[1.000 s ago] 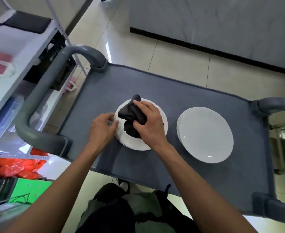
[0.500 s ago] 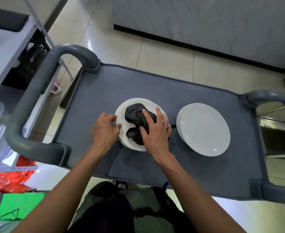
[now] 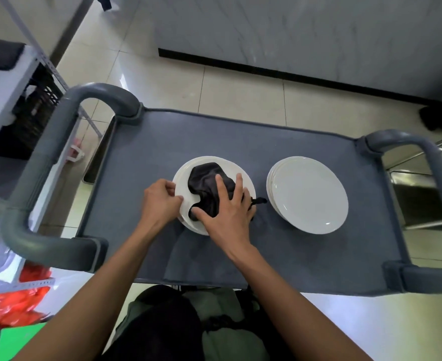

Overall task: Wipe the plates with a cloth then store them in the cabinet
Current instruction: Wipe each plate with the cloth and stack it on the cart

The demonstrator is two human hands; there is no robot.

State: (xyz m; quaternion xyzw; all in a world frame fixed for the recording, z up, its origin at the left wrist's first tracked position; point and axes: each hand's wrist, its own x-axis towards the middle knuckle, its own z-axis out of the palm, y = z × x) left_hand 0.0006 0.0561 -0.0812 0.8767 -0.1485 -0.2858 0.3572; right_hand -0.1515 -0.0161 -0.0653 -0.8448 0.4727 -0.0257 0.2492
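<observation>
A stack of white plates (image 3: 186, 182) sits in the middle of the grey cart top (image 3: 147, 152). A crumpled black cloth (image 3: 204, 183) lies on the top plate. My right hand (image 3: 227, 207) presses the cloth onto the plate with its fingers spread over it. My left hand (image 3: 160, 201) pinches the stack's left rim, thumb on top. A second stack of white plates (image 3: 309, 195) stands to the right, touched by neither hand.
The cart has thick grey handles at the left end (image 3: 45, 157) and the right end (image 3: 438, 162). A metal shelf rack (image 3: 3, 82) stands to the left with a dark crate under it. Orange plastic (image 3: 14, 295) lies at the lower left. A marble-faced counter (image 3: 305, 35) runs across the far side.
My right hand has slid the cloth from the plate's far side toward the near right and flattened over it. My left hand stays on the plate's left rim.
</observation>
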